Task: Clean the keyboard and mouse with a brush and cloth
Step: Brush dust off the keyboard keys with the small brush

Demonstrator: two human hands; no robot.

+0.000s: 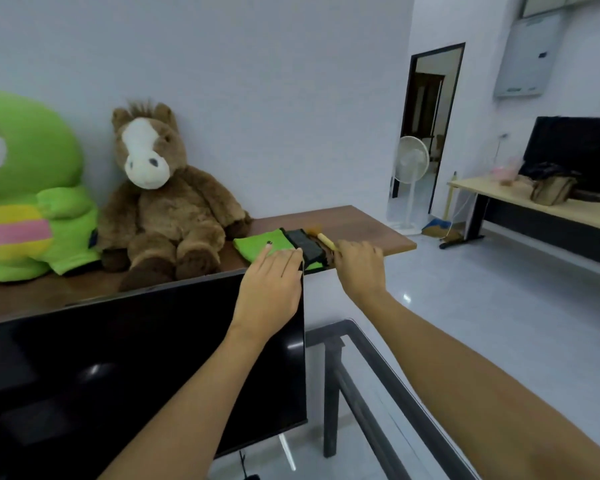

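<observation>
Both arms reach up from the bottom of the frame to mid-frame. The left hand [271,285] lies flat, fingers straight, on the green cloth [257,247]. The right hand [359,268] curls round the brush [324,240], whose handle runs diagonally, bristles toward upper left, beside a dark block [303,247] on the wooden table [378,233].

The cloth [257,244] was bright green, with a black object [303,245] on it. The brush [325,241] had a pale yellow handle. The horse toy [163,199] was brown with a white face; the other toy [28,188] green, striped yellow and pink.
</observation>
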